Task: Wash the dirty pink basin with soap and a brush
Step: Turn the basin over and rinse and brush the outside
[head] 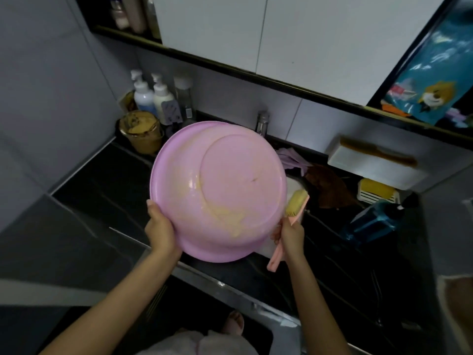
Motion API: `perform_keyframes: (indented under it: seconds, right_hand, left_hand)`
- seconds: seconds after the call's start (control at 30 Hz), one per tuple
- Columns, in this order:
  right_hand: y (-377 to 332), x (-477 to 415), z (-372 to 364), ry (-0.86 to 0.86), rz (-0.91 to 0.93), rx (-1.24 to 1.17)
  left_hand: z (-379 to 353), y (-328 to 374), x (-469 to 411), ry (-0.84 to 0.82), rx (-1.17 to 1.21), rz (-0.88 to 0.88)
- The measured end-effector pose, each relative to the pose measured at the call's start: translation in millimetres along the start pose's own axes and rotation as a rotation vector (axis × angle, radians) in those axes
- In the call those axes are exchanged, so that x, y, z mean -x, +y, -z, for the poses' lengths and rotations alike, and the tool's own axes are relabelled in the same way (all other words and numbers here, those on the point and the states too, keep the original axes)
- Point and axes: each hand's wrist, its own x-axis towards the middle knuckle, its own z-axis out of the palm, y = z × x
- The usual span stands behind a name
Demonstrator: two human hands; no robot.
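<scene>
My left hand grips the rim of the upturned pink basin while my right hand clutches the brush beside it.

Two pump bottles are stood at the desk's far-left corner, w/ a gold jar just in front. A white box, brown comb atop, is set at far-right edge; blue bottle is seen nearer.

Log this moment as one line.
left hand: holds pink basin by rim, tilted | right hand: grips pink brush, bristles by basin's right edge | basin: yellowish smears on it
</scene>
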Motion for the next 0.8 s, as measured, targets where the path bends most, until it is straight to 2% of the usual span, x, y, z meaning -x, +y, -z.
perform_keyframes:
  seconds: [0.17, 0.37, 0.6, 0.8]
  right_hand:
    - [2.0, 16.2, -29.2, -0.005, 0.042, -0.010]
    - [7.1, 43.2, -54.8, -0.031, 0.048, 0.039]
    - [1.4, 53.8, -50.3, 0.032, 0.106, 0.101]
    - [-4.3, 16.5, -19.7, 0.083, 0.122, 0.203]
  left_hand:
    - [44.3, 5.7, -16.9, 0.068, 0.052, 0.097]
    - [86.1, 6.4, -53.1, 0.109, -0.022, 0.258]
    - [52.1, 2.5, -62.6, 0.019, -0.090, 0.354]
    - [-6.8, -15.2, -61.0, -0.012, -0.120, 0.423]
